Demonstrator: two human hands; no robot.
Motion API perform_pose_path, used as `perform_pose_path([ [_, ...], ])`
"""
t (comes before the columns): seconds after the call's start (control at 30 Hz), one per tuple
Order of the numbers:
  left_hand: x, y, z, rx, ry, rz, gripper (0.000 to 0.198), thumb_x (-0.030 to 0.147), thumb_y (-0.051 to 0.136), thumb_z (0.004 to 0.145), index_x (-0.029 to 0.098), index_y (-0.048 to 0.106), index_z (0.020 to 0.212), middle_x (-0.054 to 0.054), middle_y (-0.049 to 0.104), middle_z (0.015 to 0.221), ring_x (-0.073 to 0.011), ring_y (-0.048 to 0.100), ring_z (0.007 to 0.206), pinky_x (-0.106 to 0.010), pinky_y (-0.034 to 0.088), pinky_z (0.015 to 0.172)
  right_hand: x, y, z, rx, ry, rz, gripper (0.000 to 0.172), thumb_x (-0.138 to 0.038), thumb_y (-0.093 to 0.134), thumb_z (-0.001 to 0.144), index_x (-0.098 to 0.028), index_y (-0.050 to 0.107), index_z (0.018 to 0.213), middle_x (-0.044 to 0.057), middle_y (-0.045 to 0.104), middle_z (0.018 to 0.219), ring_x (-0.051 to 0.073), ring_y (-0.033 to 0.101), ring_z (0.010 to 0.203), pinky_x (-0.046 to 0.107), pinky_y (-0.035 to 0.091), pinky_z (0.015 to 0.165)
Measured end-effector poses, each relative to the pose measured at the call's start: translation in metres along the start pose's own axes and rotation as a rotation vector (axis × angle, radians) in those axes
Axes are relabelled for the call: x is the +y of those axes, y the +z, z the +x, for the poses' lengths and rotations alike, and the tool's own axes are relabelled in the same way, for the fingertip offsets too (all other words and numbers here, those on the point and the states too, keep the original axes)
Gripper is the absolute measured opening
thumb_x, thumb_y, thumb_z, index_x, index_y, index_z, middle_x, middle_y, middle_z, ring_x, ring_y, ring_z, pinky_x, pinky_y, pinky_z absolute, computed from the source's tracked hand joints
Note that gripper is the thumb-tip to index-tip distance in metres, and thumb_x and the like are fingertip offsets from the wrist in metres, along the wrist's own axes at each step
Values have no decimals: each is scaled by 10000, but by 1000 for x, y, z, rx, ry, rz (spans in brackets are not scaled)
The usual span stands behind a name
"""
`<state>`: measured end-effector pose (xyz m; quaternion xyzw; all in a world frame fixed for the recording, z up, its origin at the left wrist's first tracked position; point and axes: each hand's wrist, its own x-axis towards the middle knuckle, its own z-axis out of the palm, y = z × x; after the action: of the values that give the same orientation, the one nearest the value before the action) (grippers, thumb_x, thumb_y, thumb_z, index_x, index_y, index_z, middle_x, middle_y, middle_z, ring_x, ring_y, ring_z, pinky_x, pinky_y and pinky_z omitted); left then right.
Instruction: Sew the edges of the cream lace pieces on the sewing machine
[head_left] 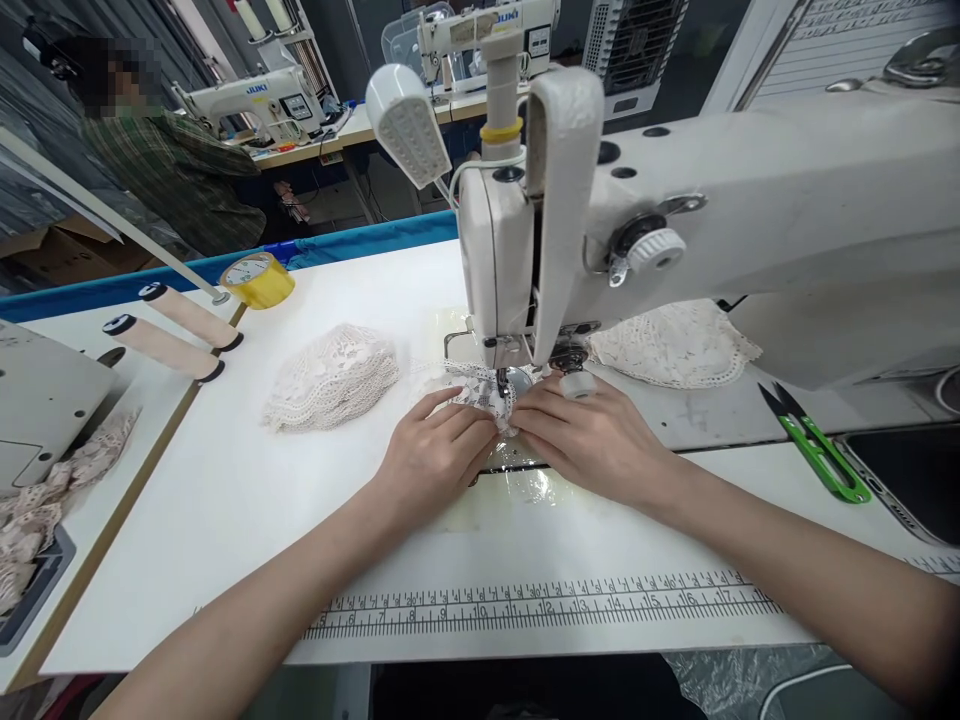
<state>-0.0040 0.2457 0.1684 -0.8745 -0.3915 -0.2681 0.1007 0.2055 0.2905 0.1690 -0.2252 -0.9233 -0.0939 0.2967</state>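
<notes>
Under needle [501, 378]: lace strip [480, 388] pinched betw. left hand [431, 455] & right hand [592, 440] fingers [525, 420].

A roll of yellow tape [257, 280] is set at the far left of the white bench [225, 480], near two pink thread cones [166, 347] laid on their sides. Green thread snips [817, 448] are laid at the right, and a printed ruler [540, 603] is fixed along the near edge. A person in a plaid shirt [172, 175] is seen beyond the bench.

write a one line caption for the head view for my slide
Left hand and right hand hold a lace piece at the needle of a white sewing machine, lace pile alongside.
</notes>
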Motion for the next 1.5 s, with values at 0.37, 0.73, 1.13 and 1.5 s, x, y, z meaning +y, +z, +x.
perform_pose_path([
  [0.37, -5, 1, 29, -261, -343, -81, 199, 243, 659, 841, 199, 680, 1035, -42, 674, 1037, -229, 637, 915, -390, 517, 797, 7, 15, 2, 161, 265, 4, 300, -335, 525, 967, -181, 748, 839, 16, 660, 632, 164, 558, 582, 289, 372, 546],
  [0.73, 9, 1, 2, -52, 55, 199, 186, 170, 591, 902, 144, 701, 1049, -69, 712, 1126, -228, 638, 1038, -397, 482, 942, -3, 2, -9, 71, 14, -6, 166, -117, 573, 912, -177, 725, 885, 10, 745, 951, 168, 655, 893, 299, 462, 745],
  [1.13, 15, 0, -9, -74, 66, 210, 236, 143, 565, 916, 104, 668, 1124, -106, 709, 1138, -239, 663, 1097, -473, 456, 1051, -11, -2, -12, -6, -57, -115, 177, -126, 553, 932, -148, 729, 922, 50, 747, 976, 178, 662, 946, 351, 463, 932],
  [1.5, 8, 4, -7, -47, 39, 206, 246, 152, 525, 935, 117, 660, 1137, -102, 714, 1130, -221, 670, 1081, -505, 402, 1104, -8, 4, -12, -6, 0, -107, 196, -178, 528, 959, -125, 717, 961, 36, 741, 1028, 169, 663, 944, 369, 440, 1002],
])
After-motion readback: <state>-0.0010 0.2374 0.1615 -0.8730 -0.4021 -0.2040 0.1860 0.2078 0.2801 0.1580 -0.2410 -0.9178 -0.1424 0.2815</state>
